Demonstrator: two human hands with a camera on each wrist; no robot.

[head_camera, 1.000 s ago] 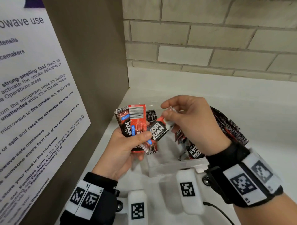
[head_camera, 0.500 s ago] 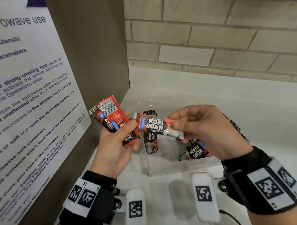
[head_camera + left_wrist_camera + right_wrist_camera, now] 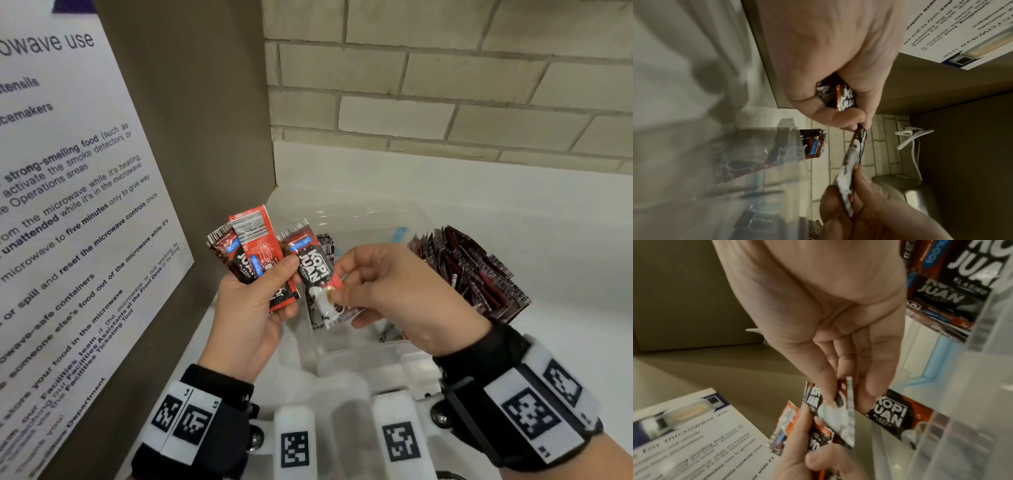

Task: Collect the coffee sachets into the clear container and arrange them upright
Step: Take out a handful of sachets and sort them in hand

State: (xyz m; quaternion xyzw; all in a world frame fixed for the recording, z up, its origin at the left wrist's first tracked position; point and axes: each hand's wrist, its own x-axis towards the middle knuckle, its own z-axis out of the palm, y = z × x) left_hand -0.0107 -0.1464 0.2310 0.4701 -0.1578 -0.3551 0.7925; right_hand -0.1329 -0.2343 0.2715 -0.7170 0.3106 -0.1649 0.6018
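Note:
My left hand point(image 3: 277, 284) grips a small fan of red-and-black coffee sachets point(image 3: 253, 250), upright, thumb across their fronts. My right hand point(image 3: 346, 287) pinches the lower end of one "Kopi Juan" sachet point(image 3: 317, 270), held nearly upright just right of that fan. In the left wrist view this sachet point(image 3: 851, 162) reaches up to my left fingertips. Both hands hover over the clear container point(image 3: 359, 356) on the white counter. A dense row of sachets point(image 3: 469, 270) stands upright along its right side, and a few more sachets point(image 3: 894, 412) lean inside it.
A brown side panel with a microwave-use poster point(image 3: 68, 205) stands close on the left. A brick wall point(image 3: 445, 85) runs behind the white counter point(image 3: 565, 240). A white cable point(image 3: 910, 138) and a steel appliance point(image 3: 906, 191) show in the left wrist view.
My right hand has turned its sachet from lying crosswise to nearly upright and brought it against the bunch. My left hand has tipped its bunch back upright.

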